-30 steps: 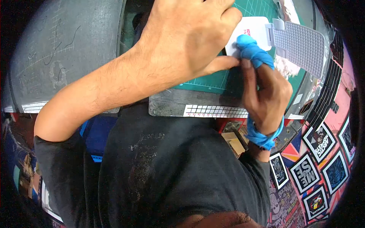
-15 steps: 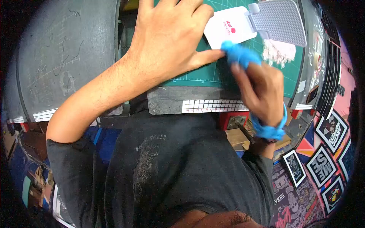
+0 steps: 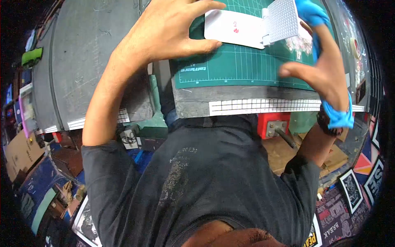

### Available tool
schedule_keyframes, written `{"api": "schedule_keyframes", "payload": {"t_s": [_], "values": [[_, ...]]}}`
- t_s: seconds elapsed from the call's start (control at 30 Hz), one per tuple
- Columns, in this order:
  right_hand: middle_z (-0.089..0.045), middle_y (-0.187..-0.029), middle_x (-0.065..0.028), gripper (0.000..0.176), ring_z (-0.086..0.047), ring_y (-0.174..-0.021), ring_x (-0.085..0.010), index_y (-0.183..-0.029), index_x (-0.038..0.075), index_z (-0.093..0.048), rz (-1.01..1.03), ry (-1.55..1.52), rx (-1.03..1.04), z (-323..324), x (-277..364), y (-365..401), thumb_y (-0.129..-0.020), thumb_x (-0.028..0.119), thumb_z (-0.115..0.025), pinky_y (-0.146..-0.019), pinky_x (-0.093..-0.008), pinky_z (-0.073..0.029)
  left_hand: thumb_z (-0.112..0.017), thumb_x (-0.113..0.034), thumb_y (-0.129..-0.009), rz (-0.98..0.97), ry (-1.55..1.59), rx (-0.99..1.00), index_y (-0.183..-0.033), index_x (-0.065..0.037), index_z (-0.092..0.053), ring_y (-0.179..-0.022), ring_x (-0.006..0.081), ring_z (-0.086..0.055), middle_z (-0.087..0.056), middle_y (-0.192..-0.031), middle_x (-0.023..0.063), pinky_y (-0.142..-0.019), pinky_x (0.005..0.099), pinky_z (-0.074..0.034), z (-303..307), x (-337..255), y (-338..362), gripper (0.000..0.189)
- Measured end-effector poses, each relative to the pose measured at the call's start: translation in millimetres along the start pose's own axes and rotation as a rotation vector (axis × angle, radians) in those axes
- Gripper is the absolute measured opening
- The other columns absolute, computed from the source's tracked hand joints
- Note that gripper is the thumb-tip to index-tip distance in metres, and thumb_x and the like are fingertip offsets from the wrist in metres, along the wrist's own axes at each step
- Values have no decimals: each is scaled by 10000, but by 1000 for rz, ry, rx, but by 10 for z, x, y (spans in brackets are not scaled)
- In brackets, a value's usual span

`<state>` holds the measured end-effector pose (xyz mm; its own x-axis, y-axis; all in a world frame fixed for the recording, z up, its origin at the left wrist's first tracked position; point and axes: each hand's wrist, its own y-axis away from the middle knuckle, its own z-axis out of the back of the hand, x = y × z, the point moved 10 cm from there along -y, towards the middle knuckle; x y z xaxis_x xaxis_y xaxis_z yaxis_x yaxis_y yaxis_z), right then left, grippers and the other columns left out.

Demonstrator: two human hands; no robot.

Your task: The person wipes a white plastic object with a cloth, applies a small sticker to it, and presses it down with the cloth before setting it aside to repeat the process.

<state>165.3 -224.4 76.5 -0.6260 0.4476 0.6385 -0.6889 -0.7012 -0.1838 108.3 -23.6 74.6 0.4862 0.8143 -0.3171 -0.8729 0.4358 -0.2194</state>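
A white folding phone stand [image 3: 234, 26] with a small red logo lies on the green cutting mat [image 3: 230, 70]. Its grey ribbed flap [image 3: 282, 20] stands raised on a hinge. My left hand [image 3: 173, 31] straddles the left end of the stand, thumb at the near edge and a finger at the far edge. To the right of the flap is my right hand [image 3: 325, 70], thumb spread away from the fingers. Blue stretchy material [image 3: 310, 12] covers those fingers and hides most of them. A blue band [image 3: 339, 117] circles the wrist.
Crumpled pale pink-white scraps [image 3: 300, 43] lie behind the flap. A gridded ruler strip [image 3: 263, 106] runs along the table's front edge. A roll of tape [image 3: 354, 47] is at the right, and a dark grey work surface [image 3: 94, 61] extends on the left.
My right hand has moved away from the stand to the far right, with the thumb opening out. The flap now stands more upright. The camera view has shifted.
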Motion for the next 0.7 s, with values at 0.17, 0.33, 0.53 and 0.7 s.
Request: {"api": "schedule_keyframes", "payload": {"t_s": [0.17,0.33,0.53,0.7], "values": [[-676,-1298,-174,876,-624,-1230,-249,-1397,-26,-562,82,103,92,-309,32,-190,-657,210,-968,-1067,-361,-459,-739,-295,-900,167,-81,-11,-1096,-40,-695,-1027,283,-555,-609,-1046,121,-939,407,-416,14,-1,51,324],[-718,-1175,-165,774,-672,-1124,-250,-1349,-14,-592,-46,8,11,-430,-119,-112,-696,192,-951,-1012,-361,-490,-725,-206,-901,250,-140,-78,-1077,-31,-697,-990,289,-553,-604,-995,114,-895,422,-423,-60,-106,82,249],[-651,-1274,-167,759,-620,-1111,-432,-1330,15,-561,123,147,-160,-471,357,137,-668,161,-901,-1078,-508,-424,-725,-177,-894,236,-77,-87,-1110,-27,-679,-983,304,-543,-587,-985,131,-883,433,-421,-96,-213,98,267],[-629,-1291,-181,722,-609,-1142,-419,-1280,0,-583,91,-121,-309,-533,273,264,-605,-3,-837,-1015,-445,-477,-809,-164,-805,214,-73,-296,-1121,-157,-709,-1021,304,-580,-618,-1096,65,-830,438,-454,-128,-254,243,332]]}}
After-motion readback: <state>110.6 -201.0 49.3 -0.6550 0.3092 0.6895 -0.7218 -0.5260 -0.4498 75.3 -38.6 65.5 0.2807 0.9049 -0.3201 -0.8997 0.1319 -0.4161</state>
